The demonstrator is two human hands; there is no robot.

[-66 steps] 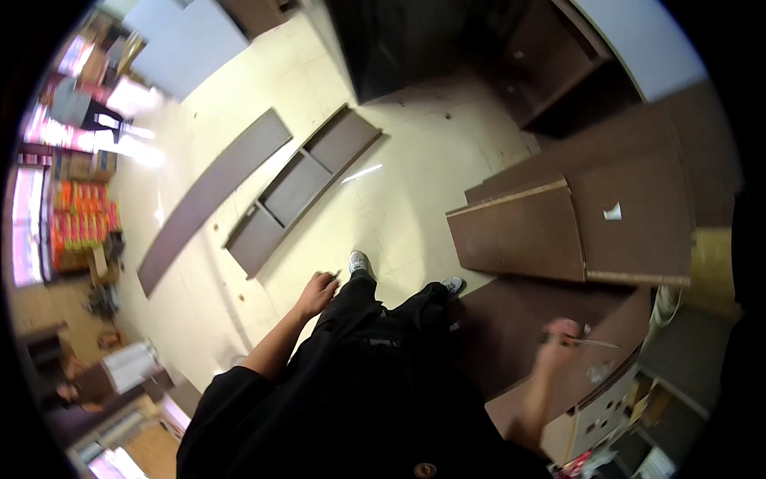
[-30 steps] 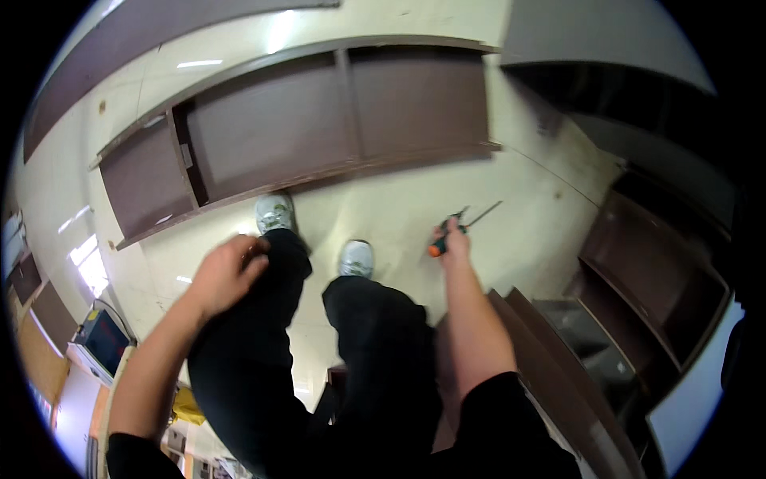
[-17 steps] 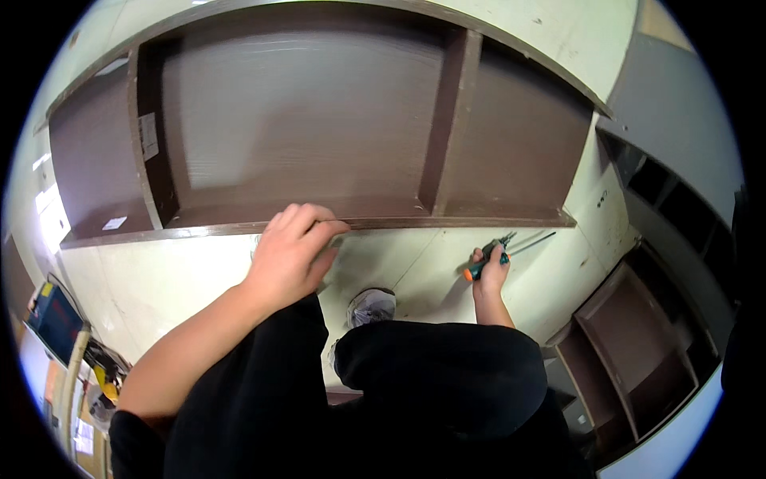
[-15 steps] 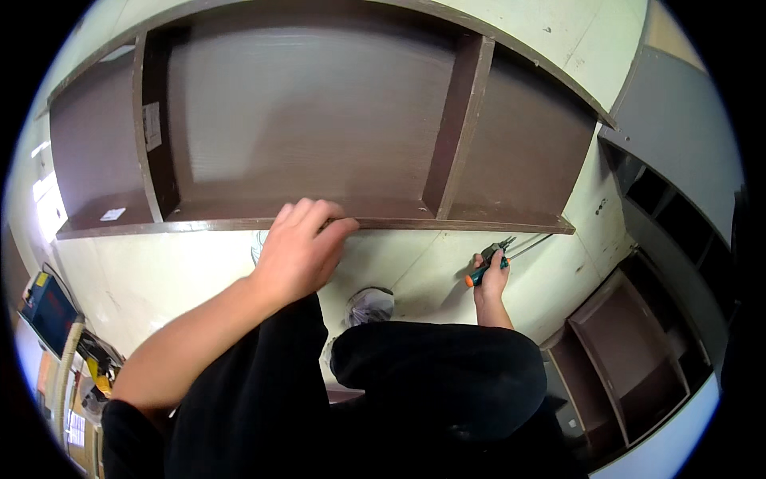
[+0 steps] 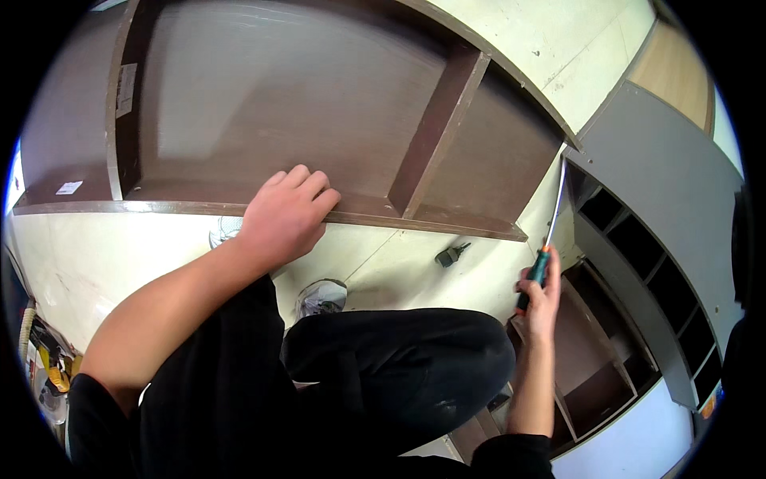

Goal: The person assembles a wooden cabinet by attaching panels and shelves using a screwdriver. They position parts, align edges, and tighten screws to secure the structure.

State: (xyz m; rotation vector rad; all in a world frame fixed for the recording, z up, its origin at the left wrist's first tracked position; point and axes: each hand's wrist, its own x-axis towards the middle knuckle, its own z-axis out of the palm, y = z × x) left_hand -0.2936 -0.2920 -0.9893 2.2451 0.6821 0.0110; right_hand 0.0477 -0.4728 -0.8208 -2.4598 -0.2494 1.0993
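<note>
A large brown shelf cabinet (image 5: pixel 295 104) lies on its back before me, its compartments facing up. My left hand (image 5: pixel 286 215) is closed over its near side board, the fingers curled over the edge. In my right hand (image 5: pixel 543 292), closed round a green and orange handle, is a long-shafted screwdriver (image 5: pixel 537 275). Its blade points away from me, and its tip appears near the cabinet's far right corner; I cannot tell whether they touch. On the floor between my hands lies a small dark tool (image 5: pixel 452 255) with a pointed end, not touched by either hand.
To the right stands a grey unit (image 5: pixel 662 152) with dark open compartments. Nearer, at lower right, is another brown shelf unit (image 5: pixel 586 343). My shoe (image 5: pixel 321 298) rests on the pale floor (image 5: pixel 104 279) below the cabinet. Assorted gear (image 5: pixel 54 367) sits at far left.
My right hand has moved right and raised the screwdriver, its blade swinging forward. The small dark tool, earlier at that hand, now lies alone on the floor. My view has turned rightward.
</note>
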